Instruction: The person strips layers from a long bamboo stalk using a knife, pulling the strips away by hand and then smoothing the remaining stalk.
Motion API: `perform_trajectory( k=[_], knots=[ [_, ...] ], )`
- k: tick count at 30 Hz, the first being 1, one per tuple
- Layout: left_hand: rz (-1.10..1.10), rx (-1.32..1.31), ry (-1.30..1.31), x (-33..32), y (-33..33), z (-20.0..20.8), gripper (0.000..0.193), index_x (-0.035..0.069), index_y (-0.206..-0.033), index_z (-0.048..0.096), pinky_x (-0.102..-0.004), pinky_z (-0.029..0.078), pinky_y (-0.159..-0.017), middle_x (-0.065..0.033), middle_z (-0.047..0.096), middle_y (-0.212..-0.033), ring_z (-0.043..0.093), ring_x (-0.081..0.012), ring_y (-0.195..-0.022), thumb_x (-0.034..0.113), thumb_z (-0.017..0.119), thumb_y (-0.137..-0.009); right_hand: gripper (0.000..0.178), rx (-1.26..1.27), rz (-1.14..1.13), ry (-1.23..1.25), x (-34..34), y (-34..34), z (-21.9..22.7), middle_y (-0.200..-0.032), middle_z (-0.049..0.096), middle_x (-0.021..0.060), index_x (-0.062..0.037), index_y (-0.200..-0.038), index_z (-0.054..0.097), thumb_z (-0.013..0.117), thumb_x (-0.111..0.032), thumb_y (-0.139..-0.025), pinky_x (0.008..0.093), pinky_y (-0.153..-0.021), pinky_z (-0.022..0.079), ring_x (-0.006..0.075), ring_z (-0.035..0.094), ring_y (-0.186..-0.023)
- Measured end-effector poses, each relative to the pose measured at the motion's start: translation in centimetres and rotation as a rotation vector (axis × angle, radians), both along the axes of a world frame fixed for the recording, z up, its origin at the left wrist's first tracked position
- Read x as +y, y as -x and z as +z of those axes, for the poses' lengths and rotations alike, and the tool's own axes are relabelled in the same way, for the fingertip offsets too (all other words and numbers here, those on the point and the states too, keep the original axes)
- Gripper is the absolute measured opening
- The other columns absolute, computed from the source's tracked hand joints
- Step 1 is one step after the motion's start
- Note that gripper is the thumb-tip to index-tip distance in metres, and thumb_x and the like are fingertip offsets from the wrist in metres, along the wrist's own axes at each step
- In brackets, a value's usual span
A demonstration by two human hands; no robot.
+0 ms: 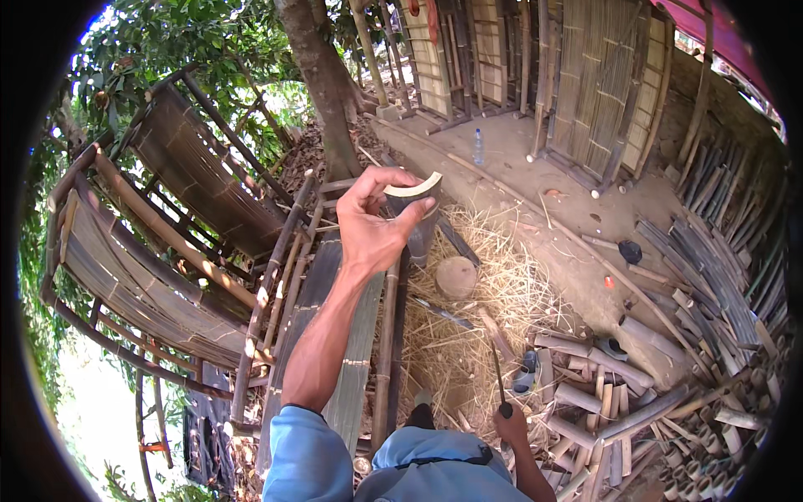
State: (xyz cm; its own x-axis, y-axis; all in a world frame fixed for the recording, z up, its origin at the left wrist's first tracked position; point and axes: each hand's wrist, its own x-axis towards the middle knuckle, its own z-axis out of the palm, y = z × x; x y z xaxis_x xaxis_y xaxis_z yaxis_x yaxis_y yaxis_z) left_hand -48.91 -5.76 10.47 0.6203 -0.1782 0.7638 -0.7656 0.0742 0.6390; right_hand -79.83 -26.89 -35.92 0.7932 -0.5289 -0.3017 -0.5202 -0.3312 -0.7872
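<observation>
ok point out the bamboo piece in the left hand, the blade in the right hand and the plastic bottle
bamboo piece [416, 201], head view, on its curved cut wall beside the fingertips
blade [497, 376], head view, mid-length of the dark blade above the fist
plastic bottle [478, 149], head view, on its clear body

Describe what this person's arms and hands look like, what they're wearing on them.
Both hands are bare, with no gloves, rings or watch visible. The left hand ends a long uncovered forearm coming out of a light blue short sleeve. The right hand also has a bare forearm; its sleeve is out of view.
</observation>
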Motion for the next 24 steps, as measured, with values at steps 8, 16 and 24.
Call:
perform_trajectory(
  k=[8, 16, 24],
  knots=[
    [-0.038, -0.102, 0.005, 0.3, 0.9, -0.6, 0.035, 0.0, -0.103, 0.062, -0.0304, 0.053, -0.091, -0.0116, 0.068, -0.105, 0.065, -0.0175, -0.101, -0.017, 0.076, -0.076, 0.038, -0.468, 0.098, -0.011, -0.4, -7.1, 14.8, -0.078, 0.062, 0.0045, -0.0067, -0.126, 0.054, 0.066, -0.02, -0.093, 0.0286, -0.051, 0.047, 0.0109, 0.057, -0.057],
    [0.03, -0.089, -0.052, 1.4, 1.5, -0.8, 0.034, 0.0, -0.102, 0.063, -0.0314, 0.052, -0.091, -0.0105, 0.067, -0.104, 0.065, -0.0172, -0.1, -0.016, 0.077, -0.076, 0.049, -0.645, 0.23, -0.258, 2.2, -10.9, 33.0, -0.08, 0.06, 0.0052, -0.0027, -0.14, 0.044, 0.063, -0.022, -0.099, 0.0273, -0.051, 0.046, 0.0098, 0.057, -0.057],
    [0.034, -0.131, -0.057, 0.4, 2.2, -1.0, 0.029, 0.0, -0.098, 0.066, -0.0297, 0.052, -0.093, -0.0066, 0.07, -0.1, 0.066, -0.0144, -0.099, -0.012, 0.078, -0.075, 0.046, -0.828, 0.35, -0.08, 4.2, -11.8, 40.6, -0.093, 0.068, 0.0171, -0.0054, -0.139, 0.047, 0.063, -0.02, -0.098, 0.0354, -0.067, 0.055, 0.0244, 0.071, -0.076]
  ],
)
